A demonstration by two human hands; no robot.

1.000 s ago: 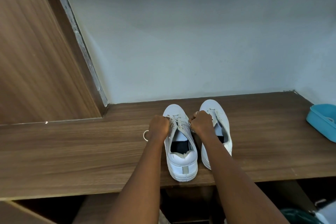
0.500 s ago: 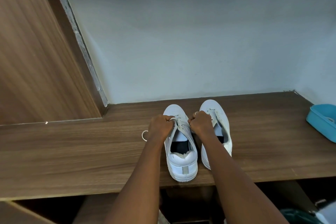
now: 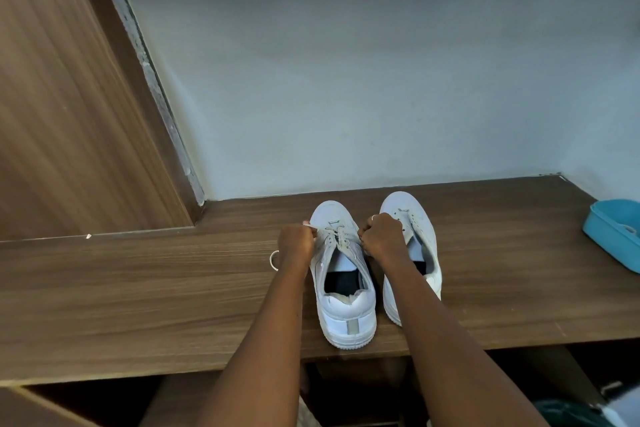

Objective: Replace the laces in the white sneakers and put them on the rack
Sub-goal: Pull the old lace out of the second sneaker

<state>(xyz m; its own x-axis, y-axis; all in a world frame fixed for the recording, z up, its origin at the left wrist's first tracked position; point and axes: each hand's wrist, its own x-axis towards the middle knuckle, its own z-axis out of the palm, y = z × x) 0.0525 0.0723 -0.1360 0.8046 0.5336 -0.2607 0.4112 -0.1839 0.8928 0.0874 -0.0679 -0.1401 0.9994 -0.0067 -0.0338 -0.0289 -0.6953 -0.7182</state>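
Gripping the lace (image 3: 334, 236) by its ends, both fisted, the left hand (image 3: 296, 243) and right hand (image 3: 381, 236) flank the left sneaker (image 3: 344, 308), which stands beside its mate (image 3: 417, 225) on the shelf (image 3: 138, 288), so lacing seems about midway, and next each end likely needs threading evenly through the upper eyelets.

On the shelf (image 3: 138, 288) the left sneaker (image 3: 343, 312) and the right sneaker (image 3: 415, 218) stand side by side, toes toward the wall (image 3: 346, 97) behind, the left one nearer the front edge. The left hand (image 3: 296, 241) is left of that sneaker's lace (image 3: 334, 236), the right hand (image 3: 381, 236) between the shoes. A tub (image 3: 613, 232) sits well apart at the shelf's right end.
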